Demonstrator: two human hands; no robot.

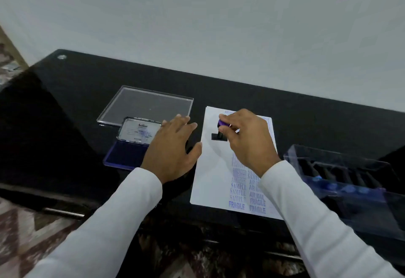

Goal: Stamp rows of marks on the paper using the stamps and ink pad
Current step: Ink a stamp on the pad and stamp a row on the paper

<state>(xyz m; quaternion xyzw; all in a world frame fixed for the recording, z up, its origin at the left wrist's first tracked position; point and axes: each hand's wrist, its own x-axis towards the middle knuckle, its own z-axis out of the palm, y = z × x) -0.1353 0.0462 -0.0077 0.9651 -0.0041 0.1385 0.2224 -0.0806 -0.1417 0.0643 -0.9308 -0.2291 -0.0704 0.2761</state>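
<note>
One white sheet of paper (210,168) lies on the glossy black tabletop (306,120), carrying two columns of blue marks that read SAMPLE, AIR MAIL and FRAGILE toward its near edge. One small stamp with a purple knob and black base (219,132) stands on the paper's far half, pinched by the fingers of the right hand (247,139). The left hand (173,148) rests flat and spread just left of the paper, holding nothing, its thumb at the sheet's edge. One open ink pad with a blue cushion and raised lid (131,144) sits left of the paper, partly under that hand; one clear plastic lid (145,105) lies beyond it. Right of the paper stands one clear box of stamps (348,177); their count is unclear. A plain pale wall (219,14) rises behind.
</note>
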